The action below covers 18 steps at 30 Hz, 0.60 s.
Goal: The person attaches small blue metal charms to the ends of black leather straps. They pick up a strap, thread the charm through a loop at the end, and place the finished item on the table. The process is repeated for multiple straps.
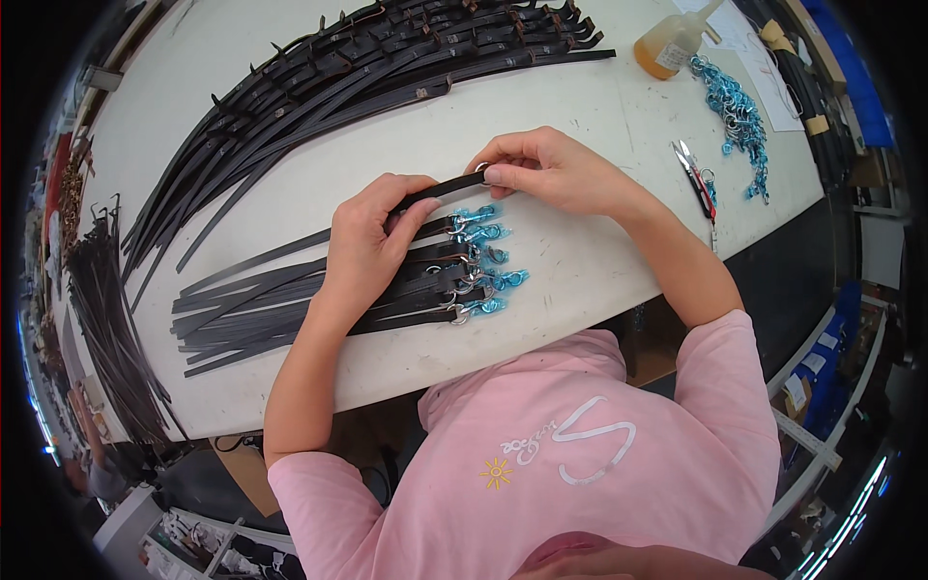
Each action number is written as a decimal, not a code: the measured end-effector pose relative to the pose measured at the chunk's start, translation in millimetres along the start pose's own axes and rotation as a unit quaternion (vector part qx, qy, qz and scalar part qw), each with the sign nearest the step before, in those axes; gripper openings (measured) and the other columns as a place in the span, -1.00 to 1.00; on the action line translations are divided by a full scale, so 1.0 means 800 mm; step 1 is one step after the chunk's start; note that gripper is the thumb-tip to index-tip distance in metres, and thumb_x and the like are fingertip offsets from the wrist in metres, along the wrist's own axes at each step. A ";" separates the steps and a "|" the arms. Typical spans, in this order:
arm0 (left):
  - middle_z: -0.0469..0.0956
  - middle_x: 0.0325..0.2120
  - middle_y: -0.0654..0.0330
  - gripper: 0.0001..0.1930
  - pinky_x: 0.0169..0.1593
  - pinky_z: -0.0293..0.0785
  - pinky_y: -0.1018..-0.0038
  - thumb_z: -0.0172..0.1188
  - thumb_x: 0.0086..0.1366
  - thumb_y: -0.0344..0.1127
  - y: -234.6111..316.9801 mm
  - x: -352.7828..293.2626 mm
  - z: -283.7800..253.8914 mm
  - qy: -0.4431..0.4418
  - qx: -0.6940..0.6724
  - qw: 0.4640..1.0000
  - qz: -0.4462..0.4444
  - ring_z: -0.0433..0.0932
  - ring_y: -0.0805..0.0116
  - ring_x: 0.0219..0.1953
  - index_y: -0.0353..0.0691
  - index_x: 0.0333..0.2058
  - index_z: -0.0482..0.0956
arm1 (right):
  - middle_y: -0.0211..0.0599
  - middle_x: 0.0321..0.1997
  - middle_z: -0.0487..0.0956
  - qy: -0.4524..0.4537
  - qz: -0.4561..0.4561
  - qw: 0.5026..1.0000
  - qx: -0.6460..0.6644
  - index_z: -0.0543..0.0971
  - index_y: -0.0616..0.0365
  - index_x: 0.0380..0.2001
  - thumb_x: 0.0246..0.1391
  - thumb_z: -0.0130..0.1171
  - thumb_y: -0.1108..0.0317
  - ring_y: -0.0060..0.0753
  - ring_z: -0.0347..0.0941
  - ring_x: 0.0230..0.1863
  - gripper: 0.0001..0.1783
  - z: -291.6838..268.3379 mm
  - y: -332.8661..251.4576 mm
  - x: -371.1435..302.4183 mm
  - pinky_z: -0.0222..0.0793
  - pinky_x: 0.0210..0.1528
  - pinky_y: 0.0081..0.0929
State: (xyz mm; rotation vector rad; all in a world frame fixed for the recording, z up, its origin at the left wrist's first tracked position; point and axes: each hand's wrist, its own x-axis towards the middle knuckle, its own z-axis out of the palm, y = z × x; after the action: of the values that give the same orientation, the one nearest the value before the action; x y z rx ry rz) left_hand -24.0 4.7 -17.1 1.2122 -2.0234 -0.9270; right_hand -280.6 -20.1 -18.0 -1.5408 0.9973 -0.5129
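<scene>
Black strap (447,187), both hands pinching it

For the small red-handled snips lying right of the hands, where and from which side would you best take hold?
Probably grip the snips across their red handles at the mid-length, coming straight down from above. They lie flat on the white table, with the narrow pointed blades at the far end. The blue clasp pile lies further right, apart from the snips, and the right hand is closest.
</scene>
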 end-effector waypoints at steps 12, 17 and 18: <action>0.57 -0.44 0.16 -0.83 -0.43 0.43 0.48 0.33 0.25 -0.40 0.013 -0.004 0.000 0.003 0.018 1.000 0.025 0.49 0.36 -0.56 -0.23 -0.18 0.67 | -0.37 -0.32 0.61 -0.010 -0.017 1.000 -0.023 0.62 0.22 -0.12 0.30 0.12 0.30 -0.57 0.50 -0.27 -0.76 0.003 -0.006 -0.005 0.39 -0.13 -0.56; 0.57 -0.47 0.19 -0.84 -0.46 0.42 0.47 0.36 0.24 -0.35 0.026 -0.007 -0.003 0.003 0.071 0.996 0.061 0.47 0.37 -0.59 -0.23 -0.23 0.67 | -0.34 -0.40 0.57 0.008 -0.095 0.985 -0.141 0.56 0.24 -0.33 0.25 0.17 0.28 -0.53 0.48 -0.30 -0.78 0.029 -0.029 -0.013 0.37 -0.17 -0.51; 0.56 -0.50 0.19 -0.86 -0.47 0.41 0.48 0.37 0.24 -0.35 0.029 -0.009 -0.006 0.009 0.084 0.994 0.068 0.46 0.38 -0.61 -0.24 -0.26 0.67 | -0.37 -0.40 0.57 -0.024 0.013 0.999 -0.022 0.50 0.23 -0.41 0.24 0.17 0.31 -0.51 0.47 -0.22 -0.78 0.029 -0.035 -0.011 0.36 -0.11 -0.45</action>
State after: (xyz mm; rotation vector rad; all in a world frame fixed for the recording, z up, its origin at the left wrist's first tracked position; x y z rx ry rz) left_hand -28.8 17.6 3.8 1.1473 -2.1753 -0.6904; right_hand -259.1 -0.4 5.0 -1.5698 0.9963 -0.4368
